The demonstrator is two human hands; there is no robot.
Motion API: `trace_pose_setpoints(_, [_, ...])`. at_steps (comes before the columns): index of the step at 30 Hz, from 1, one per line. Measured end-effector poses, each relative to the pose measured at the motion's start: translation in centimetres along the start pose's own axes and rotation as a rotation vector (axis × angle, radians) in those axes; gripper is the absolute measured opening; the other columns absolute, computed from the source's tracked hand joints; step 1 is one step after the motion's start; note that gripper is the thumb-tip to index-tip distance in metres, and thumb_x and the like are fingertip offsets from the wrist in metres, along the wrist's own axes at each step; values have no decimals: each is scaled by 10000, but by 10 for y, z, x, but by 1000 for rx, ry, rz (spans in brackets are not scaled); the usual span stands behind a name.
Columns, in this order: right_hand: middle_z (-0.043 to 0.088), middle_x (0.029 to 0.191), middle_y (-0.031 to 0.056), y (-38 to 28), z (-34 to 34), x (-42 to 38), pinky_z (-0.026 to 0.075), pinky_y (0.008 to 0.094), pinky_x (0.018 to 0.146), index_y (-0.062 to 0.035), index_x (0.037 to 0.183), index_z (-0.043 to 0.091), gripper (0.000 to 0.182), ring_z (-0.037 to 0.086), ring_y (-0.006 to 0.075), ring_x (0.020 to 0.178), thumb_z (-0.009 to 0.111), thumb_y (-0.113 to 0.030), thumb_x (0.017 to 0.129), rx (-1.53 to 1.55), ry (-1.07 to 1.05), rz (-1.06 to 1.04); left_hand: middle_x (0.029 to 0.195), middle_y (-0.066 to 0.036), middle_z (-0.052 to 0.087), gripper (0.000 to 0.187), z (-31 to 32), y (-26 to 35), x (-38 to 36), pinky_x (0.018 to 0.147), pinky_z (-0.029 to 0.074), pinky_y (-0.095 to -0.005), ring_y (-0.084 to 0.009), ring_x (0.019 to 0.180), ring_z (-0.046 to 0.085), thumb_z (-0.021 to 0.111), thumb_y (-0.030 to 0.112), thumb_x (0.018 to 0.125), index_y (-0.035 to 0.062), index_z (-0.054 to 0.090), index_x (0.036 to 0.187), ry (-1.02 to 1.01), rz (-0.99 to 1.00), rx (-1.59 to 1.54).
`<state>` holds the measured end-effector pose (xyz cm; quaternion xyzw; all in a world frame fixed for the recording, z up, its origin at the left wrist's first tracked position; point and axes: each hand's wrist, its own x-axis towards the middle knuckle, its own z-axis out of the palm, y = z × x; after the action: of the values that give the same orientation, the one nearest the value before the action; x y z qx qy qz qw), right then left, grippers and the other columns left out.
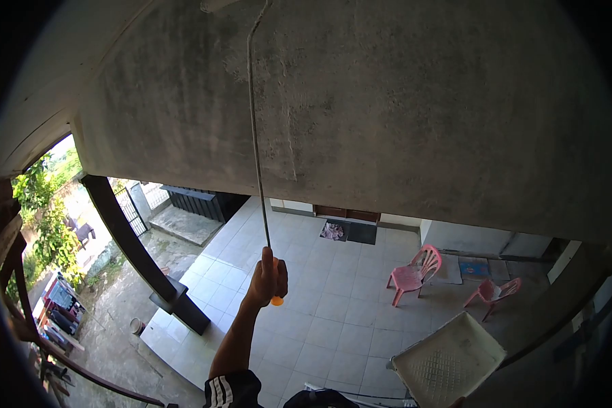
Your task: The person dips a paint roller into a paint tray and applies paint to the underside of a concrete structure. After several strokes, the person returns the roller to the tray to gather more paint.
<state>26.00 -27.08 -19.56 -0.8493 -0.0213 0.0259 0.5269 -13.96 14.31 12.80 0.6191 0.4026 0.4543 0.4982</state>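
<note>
My left hand (268,279) is raised in front of me, closed round the orange handle (277,300) of a paint roller. The roller's long thin metal rod (255,129) runs up along a grey wall and bends near the top edge. Its pale roller head (217,5) is partly cut off by the frame, close to the upper wall. At the lower right is a white, paint-smeared paint tray (449,360) with a ridged floor, tilted. Just a fingertip of my right hand (458,402) shows, at the tray's near rim; its other fingers are hidden.
The stained grey wall (401,122) spans the upper view. Far below lies a tiled floor (319,292) with two pink plastic chairs (415,275) and dark mats (360,232). A dark pillar (139,245) stands left. Wooden rails (95,374) are at lower left.
</note>
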Motion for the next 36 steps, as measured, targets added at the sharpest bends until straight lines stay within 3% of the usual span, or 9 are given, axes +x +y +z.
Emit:
trace_pose_setpoints(10, [500,1213,263,58,17,20,372,379,944,105,1213,452,561,481,342,1110,370,-389,961,99,-3,-115,384,-53,420,717,15,-131,-50,398,372,-314,-202,335,432,112,552,914,57,416,493,-31,62,216])
trace_pose_setpoints(16, [477,1258,246,84,17,27,355,383,970,89,1242,436,589,458,338,1156,353,-420,958,-185,70,-467,374,-32,364,752,-21,-13,-14,347,301,-259,-133,324,379,105,656,882,85,362,467,29,-29,18])
trace_pose_setpoints(19, [475,1260,246,-1,0,-3,361,390,966,79,1246,438,599,462,349,1154,358,-438,952,80,-68,75,382,-32,353,749,-9,-8,-1,340,296,-261,-131,325,371,128,682,870,85,370,488,-6,5,-25])
trace_pose_setpoints(22, [485,1247,249,-32,-1,-19,371,401,956,73,1244,444,611,476,362,1135,365,-454,945,75,52,75,386,-29,375,785,16,-59,-18,352,316,-264,-138,332,405,83,716,841,87,365,465,-19,-39,13])
trace_pose_setpoints(23, [487,1243,251,-29,-1,-20,373,402,954,75,1241,445,611,479,363,1131,369,-453,944,91,51,80,386,-49,384,646,19,-93,-31,345,300,-304,-180,321,408,240,569,923,35,448,625,-51,-30,-81])
trace_pose_setpoints(26, [495,1233,252,-33,-2,-19,379,402,947,79,1233,450,603,487,360,1117,381,-445,943,96,40,102,410,-55,376,355,30,-228,-76,326,280,-340,-211,310,387,362,286,847,-30,220,922,-58,192,210])
trace_pose_setpoints(30, [509,1215,239,-29,1,-15,384,396,934,81,1215,464,582,498,337,1083,384,-430,948,146,37,107,441,-63,366,837,27,-341,-120,300,253,-388,-253,295,361,525,-90,745,-115,-85,1318,45,723,786])
trace_pose_setpoints(33, [521,1195,227,-25,2,-11,389,392,923,78,1206,471,577,505,315,1052,377,-431,951,188,34,114,433,-57,377,636,9,-298,-100,304,273,-365,-230,299,367,470,2,784,-68,11,1218,-2,715,747])
trace_pose_setpoints(36, [524,1187,220,-26,0,-12,391,390,919,77,1206,470,578,507,303,1040,372,-433,952,149,28,112,414,-55,411,313,-13,-171,-58,332,309,-319,-200,319,407,345,298,877,-14,322,896,-92,213,201])
